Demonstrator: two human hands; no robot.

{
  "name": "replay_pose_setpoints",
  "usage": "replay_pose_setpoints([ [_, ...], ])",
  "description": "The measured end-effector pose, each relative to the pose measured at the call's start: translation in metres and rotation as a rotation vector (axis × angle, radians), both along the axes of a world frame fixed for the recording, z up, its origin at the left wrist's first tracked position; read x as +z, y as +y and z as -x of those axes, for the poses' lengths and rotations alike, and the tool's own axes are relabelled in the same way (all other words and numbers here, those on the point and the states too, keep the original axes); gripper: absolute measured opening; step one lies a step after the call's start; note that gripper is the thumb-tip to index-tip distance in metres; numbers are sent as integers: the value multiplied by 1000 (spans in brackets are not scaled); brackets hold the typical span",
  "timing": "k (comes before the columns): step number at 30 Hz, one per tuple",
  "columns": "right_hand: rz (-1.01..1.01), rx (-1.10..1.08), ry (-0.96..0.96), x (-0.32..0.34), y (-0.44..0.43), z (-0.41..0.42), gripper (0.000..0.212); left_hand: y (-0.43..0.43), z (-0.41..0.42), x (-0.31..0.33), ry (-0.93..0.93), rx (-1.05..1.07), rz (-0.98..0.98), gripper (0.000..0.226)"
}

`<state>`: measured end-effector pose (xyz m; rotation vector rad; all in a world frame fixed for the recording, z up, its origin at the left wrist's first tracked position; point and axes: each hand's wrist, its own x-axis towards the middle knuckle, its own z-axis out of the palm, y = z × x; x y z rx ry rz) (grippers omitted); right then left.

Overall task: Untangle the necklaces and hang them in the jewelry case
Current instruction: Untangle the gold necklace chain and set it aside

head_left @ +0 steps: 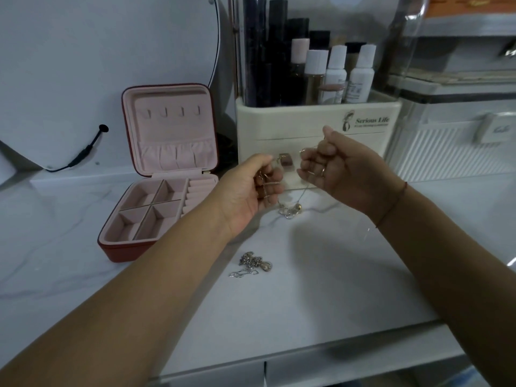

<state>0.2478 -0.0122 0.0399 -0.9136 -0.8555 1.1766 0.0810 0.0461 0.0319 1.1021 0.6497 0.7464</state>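
The white worktop [335, 275] carries a cream organiser [307, 121] at its back edge (bottles inside). Left of that stands the open case [170, 127], lid upright. Both hands are raised before the organiser. The left hand [251, 188] pinches one stretch of a thin necklace [290, 210] in curled fingers and the right hand [337, 169] grips another, the pendant end sagging toward the worktop between them. A second tangle [252, 265] lies nearer the front edge. The four hooks [173, 111] in the lid are bare. Best to hold the chain slack, tease loops apart at the knot rather than tug, then carry it to a hook.
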Motion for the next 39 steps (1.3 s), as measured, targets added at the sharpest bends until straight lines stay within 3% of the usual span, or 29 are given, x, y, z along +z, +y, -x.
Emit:
replay_pose_setpoints([
  [3, -31, -43, 176, 5, -3, -11, 48, 3, 2, 1, 19, 77, -28, 24],
  [7, -89, -39, 253, 13, -9, -28, 51, 7, 6, 4, -18, 125, -25, 19],
  [11, -106, 14, 232, 13, -11, -35, 33, 8, 8, 3, 1, 98, -53, 15],
  [14, -78, 45, 127, 11, -11, -36, 21, 10, 8, 1, 11, 104, -87, 16],
  [20, 59, 6, -81, 9, -13, -37, 19, 13, 11, 6, -100, 116, -132, 20],
  [29, 47, 0, -665, 9, -16, -25, 11, 18, 19, 19, -403, 163, 78, 20],
  [35, 232, 53, -1021, 1, -15, -15, 15, 14, 17, 20, -256, 137, -75, 20],
  [39, 301, 82, -1076, -1, -14, -17, 15, 3, 15, 22, -131, 111, -262, 22],
])
